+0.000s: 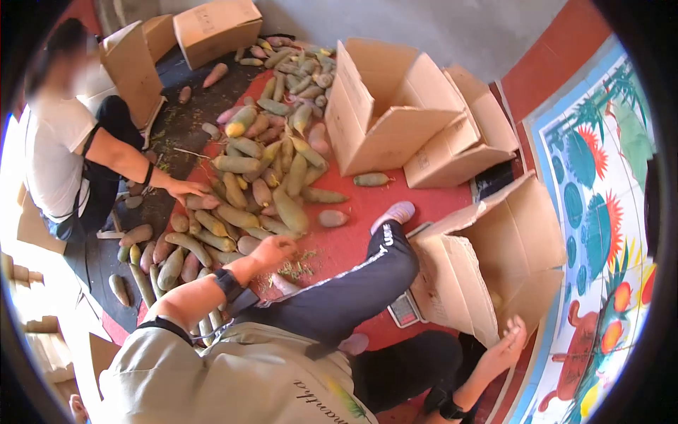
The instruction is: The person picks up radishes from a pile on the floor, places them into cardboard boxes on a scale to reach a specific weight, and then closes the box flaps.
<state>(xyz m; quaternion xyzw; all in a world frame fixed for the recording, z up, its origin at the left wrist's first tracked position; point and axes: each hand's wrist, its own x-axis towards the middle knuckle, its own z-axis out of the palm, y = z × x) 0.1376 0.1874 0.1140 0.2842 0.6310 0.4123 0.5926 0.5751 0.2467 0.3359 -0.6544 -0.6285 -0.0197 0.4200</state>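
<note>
My left hand (pixel 274 251) hovers at the near edge of a big heap of radishes, its fingers loosely bent and apart with nothing seen in them. Close by lie a long green radish (pixel 290 210) and a reddish radish (pixel 248 245). A pinkish radish (pixel 284 285) rests beside my leg, below leafy scraps (pixel 302 264). On the right, my right hand (pixel 507 346) has its fingers stretched out near the rim of an open cardboard box (pixel 452 283). That box stands on a scale (pixel 405 310); most of its inside is hidden.
Two open cardboard boxes (pixel 374 134) (pixel 466 138) stand beyond the heap. A single radish (pixel 373 179) lies before them. At the left, a seated person (pixel 67 148) has a hand (pixel 187 189) at a reddish radish. More boxes (pixel 215 25) stand behind; a painted wall (pixel 593 212) rises at right.
</note>
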